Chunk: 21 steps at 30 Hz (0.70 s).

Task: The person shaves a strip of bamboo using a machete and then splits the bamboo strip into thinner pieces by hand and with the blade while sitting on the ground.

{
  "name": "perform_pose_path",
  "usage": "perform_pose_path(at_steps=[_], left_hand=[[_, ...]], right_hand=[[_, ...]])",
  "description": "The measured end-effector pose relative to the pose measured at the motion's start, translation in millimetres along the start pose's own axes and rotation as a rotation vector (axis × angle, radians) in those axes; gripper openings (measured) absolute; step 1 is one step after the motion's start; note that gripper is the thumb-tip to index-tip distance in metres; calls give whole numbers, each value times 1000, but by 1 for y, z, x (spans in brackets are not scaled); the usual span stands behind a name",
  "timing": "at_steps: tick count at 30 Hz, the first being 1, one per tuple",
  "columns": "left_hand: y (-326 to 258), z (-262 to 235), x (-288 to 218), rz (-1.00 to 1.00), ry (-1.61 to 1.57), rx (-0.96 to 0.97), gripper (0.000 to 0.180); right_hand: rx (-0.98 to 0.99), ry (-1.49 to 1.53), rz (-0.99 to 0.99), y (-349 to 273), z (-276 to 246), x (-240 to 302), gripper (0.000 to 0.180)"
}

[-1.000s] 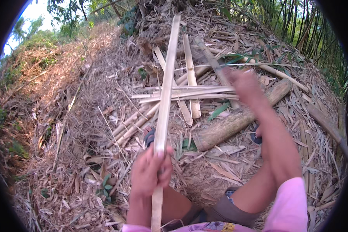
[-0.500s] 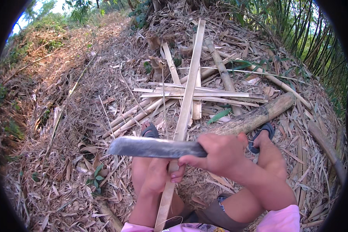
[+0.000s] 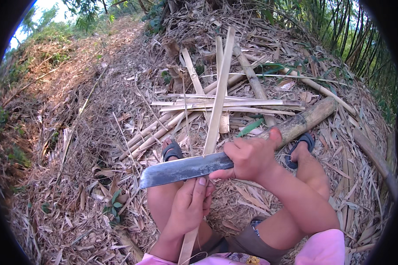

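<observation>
My right hand (image 3: 251, 160) is wrapped round the handle end of a machete (image 3: 183, 168), whose broad dark blade points left. The blade lies across a long pale bamboo strip (image 3: 220, 95), hiding a short part of it. Just below the blade, my left hand (image 3: 192, 201) grips that strip, fingers closed round it. From my lap the strip runs up and away from me, its far end over the split pieces on the ground. The machete's handle is mostly covered by my right hand.
Several split bamboo pieces (image 3: 247, 104) lie crossed ahead of my feet. A thick bamboo pole (image 3: 307, 120) slants by my right foot, with thinner poles (image 3: 157, 139) to the left. Cut stumps (image 3: 177, 79) stand beyond. Dry leaves cover the ground; bamboo stems (image 3: 358, 57) grow far right.
The machete has shifted slightly right, its tip dropping and more of the blade's flat face showing. My left hand sits a little lower, still gripping the strip.
</observation>
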State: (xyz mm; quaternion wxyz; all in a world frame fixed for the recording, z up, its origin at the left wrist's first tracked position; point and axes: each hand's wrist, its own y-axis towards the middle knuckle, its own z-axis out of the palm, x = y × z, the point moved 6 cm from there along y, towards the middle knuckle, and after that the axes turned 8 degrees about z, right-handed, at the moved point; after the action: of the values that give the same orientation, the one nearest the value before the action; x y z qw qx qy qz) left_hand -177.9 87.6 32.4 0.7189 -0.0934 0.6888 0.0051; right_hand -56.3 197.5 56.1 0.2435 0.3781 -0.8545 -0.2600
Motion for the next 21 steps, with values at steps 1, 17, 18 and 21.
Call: perform_pose_path(at_steps=[1, 17, 18, 21], left_hand=[[0, -3, 6, -31, 30, 32, 27], [-16, -8, 16, -76, -72, 43, 28], [-17, -10, 19, -52, -47, 52, 28], [-19, -9, 8, -8, -19, -13, 28]], right_hand=[[38, -14, 0, -2, 2, -3, 71], [201, 55, 51, -11, 5, 24, 66], [165, 66, 2, -7, 6, 20, 68], [85, 102, 32, -3, 20, -13, 69]])
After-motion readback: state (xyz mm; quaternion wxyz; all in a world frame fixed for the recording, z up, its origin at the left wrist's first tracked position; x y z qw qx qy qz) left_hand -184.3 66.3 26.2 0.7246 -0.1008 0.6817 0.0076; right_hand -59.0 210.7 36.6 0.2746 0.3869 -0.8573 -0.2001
